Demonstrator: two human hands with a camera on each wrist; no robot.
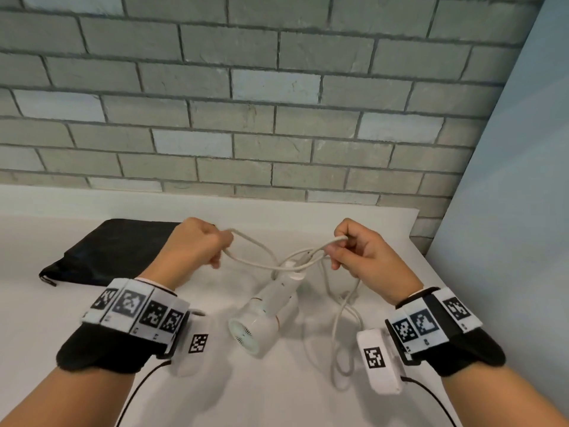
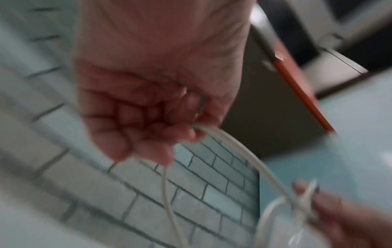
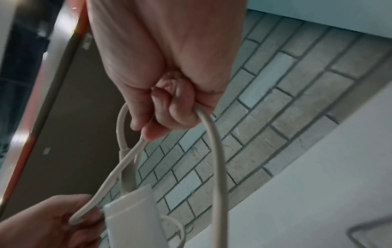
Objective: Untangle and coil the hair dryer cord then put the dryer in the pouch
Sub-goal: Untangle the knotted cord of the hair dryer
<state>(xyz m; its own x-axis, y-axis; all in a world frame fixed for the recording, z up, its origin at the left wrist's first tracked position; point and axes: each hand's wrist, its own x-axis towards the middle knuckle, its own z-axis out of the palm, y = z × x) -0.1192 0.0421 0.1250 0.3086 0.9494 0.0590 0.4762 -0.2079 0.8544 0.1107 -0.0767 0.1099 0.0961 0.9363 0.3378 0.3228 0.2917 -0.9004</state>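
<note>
A white hair dryer (image 1: 268,312) hangs tilted over the white table (image 1: 277,396), air intake toward me, handle up into crossed loops of its white cord (image 1: 264,263). My left hand (image 1: 200,245) is curled round a cord loop at the left; the wrist view shows its fingers (image 2: 148,127) closed on the cord (image 2: 244,154). My right hand (image 1: 348,251) pinches another loop at the right, fingers (image 3: 169,109) wrapped on the cord (image 3: 216,151), with the dryer handle end (image 3: 131,216) just below. More cord (image 1: 341,328) trails down to the table. A black pouch (image 1: 117,251) lies flat behind my left hand.
A grey brick wall (image 1: 246,103) rises behind the table. A pale blue panel (image 1: 523,211) closes the right side. The table's right edge (image 1: 462,306) runs near my right wrist.
</note>
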